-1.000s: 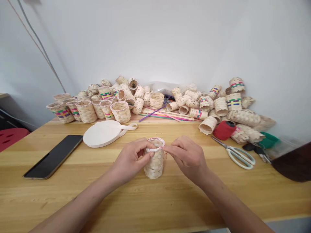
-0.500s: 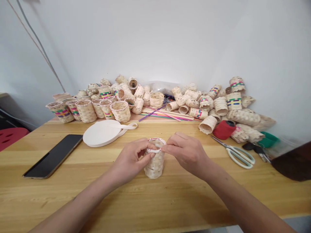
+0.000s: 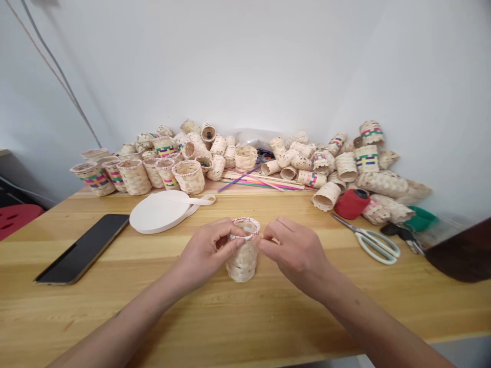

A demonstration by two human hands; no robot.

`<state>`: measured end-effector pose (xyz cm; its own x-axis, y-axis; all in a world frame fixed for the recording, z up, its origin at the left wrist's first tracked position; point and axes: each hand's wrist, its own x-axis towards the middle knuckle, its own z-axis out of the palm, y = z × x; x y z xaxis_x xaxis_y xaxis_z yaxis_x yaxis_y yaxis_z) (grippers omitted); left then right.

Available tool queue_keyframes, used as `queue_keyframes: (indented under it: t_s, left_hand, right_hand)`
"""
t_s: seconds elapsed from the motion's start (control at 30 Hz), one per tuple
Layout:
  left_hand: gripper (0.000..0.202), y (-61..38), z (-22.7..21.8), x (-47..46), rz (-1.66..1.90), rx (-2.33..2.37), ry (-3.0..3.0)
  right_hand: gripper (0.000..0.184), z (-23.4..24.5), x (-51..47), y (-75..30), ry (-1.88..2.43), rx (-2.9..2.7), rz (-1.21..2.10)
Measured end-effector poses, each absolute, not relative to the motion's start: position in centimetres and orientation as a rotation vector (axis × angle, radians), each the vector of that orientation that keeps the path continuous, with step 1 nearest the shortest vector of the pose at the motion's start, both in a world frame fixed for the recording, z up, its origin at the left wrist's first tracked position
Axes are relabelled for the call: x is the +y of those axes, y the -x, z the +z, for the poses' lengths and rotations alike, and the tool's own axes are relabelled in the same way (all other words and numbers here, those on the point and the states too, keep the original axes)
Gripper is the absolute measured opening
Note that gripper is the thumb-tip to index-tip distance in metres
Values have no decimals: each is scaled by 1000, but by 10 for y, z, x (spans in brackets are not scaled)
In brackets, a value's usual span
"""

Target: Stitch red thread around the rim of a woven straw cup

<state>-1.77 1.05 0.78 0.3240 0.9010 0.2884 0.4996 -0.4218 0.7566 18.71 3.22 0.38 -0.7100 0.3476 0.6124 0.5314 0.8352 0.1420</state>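
Note:
A small woven basket (image 3: 242, 260) of pale strips stands upright on the wooden table in front of me, with red-and-white binding round its rim. My left hand (image 3: 209, 248) pinches the rim on its left side, the index finger over the edge and the thumb outside. At the right of the rim, my right hand (image 3: 293, 250) has its thumb and forefinger pressed together close to the binding. Whatever lies between those right fingertips is too small to make out.
A white roll of tape (image 3: 157, 212) and a black phone (image 3: 82, 250) lie to the left. On the right are scissors (image 3: 374, 243), a red thread spool (image 3: 352, 203) and a dark object (image 3: 460, 250). Several woven baskets (image 3: 134, 177) and coloured strips (image 3: 264, 181) line the wall.
My right hand has turned slightly and its fingers have dropped a little beside the rim. The left hand keeps its pinch. The whole view has shifted slightly.

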Motion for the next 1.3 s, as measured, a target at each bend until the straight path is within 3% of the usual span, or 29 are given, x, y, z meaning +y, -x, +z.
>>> queue_keyframes:
  t_s: [0.33,1.3]
  left_hand:
    - [15,14,5,9,1039,1299,-2044]
    - [14,13,3,8,1013,1344,-2090]
  right_hand:
    - [17,-5,15,-190,831,-2240,-35]
    - [18,-6,10,-182,856,-2236,-10]
